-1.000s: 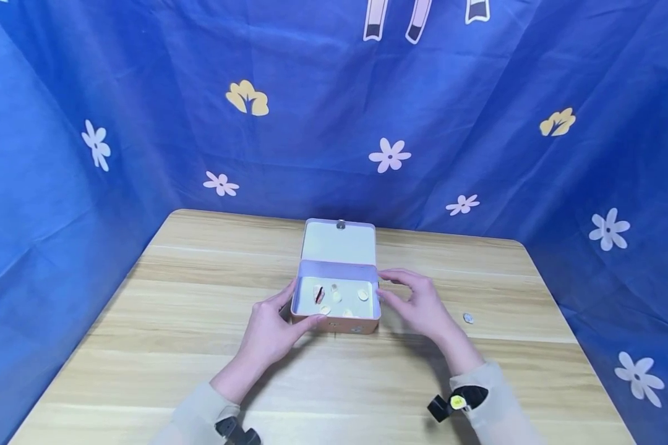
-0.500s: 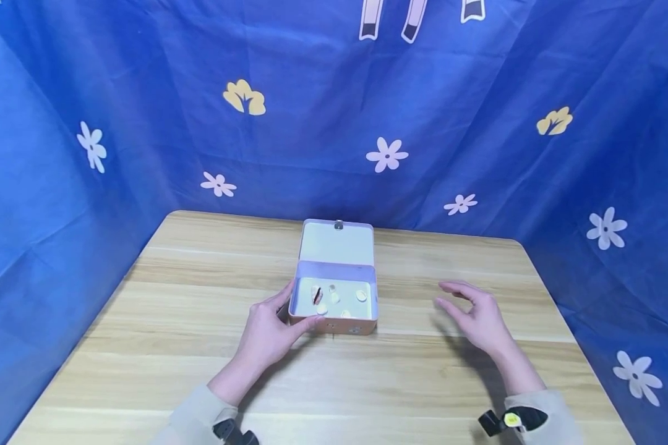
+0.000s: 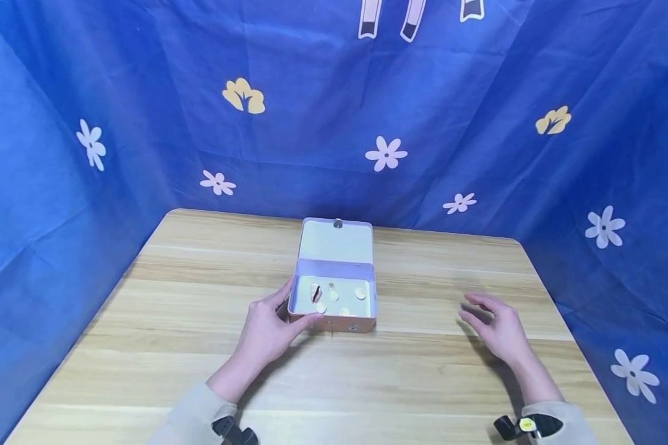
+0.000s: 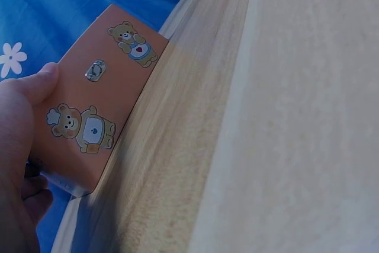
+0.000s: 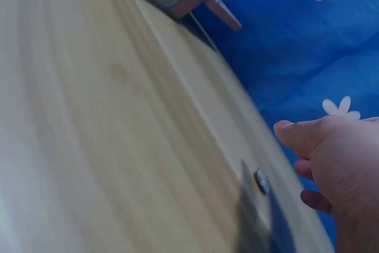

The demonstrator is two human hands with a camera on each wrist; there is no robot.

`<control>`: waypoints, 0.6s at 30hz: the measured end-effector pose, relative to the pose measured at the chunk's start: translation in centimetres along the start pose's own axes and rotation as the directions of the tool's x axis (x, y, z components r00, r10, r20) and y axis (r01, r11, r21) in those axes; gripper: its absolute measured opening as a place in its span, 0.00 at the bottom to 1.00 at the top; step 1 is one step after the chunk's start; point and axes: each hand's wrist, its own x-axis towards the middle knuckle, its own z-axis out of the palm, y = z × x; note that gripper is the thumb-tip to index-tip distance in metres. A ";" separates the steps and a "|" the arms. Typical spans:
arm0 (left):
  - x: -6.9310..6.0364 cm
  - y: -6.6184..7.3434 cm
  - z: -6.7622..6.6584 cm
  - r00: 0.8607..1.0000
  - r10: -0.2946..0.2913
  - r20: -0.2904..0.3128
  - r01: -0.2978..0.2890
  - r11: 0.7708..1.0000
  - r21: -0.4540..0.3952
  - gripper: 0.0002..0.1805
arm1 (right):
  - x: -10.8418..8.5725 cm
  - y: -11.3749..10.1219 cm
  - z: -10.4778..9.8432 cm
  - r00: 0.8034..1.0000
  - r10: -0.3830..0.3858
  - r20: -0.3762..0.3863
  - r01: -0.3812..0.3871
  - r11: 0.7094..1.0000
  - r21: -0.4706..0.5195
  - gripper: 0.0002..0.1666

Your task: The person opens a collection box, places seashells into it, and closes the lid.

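Observation:
A hinged tin box (image 3: 363, 324) with a raised lid (image 3: 336, 242) stands mid-table, its orange front printed with bears in the left wrist view. Inside lie several small pale seashells (image 3: 360, 293), one with a dark slit (image 3: 316, 293). My left hand (image 3: 267, 329) holds the box's left front corner, thumb on the front, fingers along the left side. Well to the right, my right hand (image 3: 500, 327) hovers over the table with loosely bent, parted fingers and nothing between them. Close to it in the right wrist view lies a small shell-like piece (image 5: 261, 181) on the table.
The wooden table (image 3: 401, 383) has a rounded back edge. Behind it and on both sides hangs a blue cloth (image 3: 312, 123) with flowers. A metal clasp (image 3: 338, 224) sits on the lid's top edge.
My right hand has left the box's right side and moved right, slowing near the small piece, which is now hidden in the head view. My left hand has stayed on the box.

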 end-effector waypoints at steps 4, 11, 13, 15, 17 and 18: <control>0.0 0.0 0.1 1.000 -0.014 0.000 0.014 1.000 -0.004 0.58 | -0.3 0.8 0.4 1.000 -0.007 -0.015 0.007 1.000 -0.006 0.22; 0.1 0.0 0.0 1.000 0.020 -0.020 -0.019 1.000 0.003 0.57 | -0.7 1.8 0.7 1.000 0.015 -0.025 -0.016 0.999 -0.048 0.21; 0.2 0.0 0.0 1.000 0.023 -0.018 -0.023 1.000 0.004 0.57 | -0.9 2.1 0.8 1.000 0.018 -0.012 -0.019 0.998 -0.052 0.22; 0.2 0.0 0.0 1.000 0.021 -0.012 -0.021 1.000 0.005 0.56 | -1.2 2.4 0.9 1.000 0.011 -0.005 -0.012 0.998 -0.061 0.22; 0.2 0.0 0.0 1.000 0.016 -0.008 -0.016 1.000 0.010 0.56 | -1.4 2.6 1.1 1.000 -0.001 -0.008 0.000 0.998 -0.066 0.20; 0.2 0.0 0.0 1.000 0.015 -0.008 -0.015 1.000 0.012 0.56 | -1.5 2.6 1.1 1.000 -0.006 -0.014 0.005 0.998 -0.066 0.19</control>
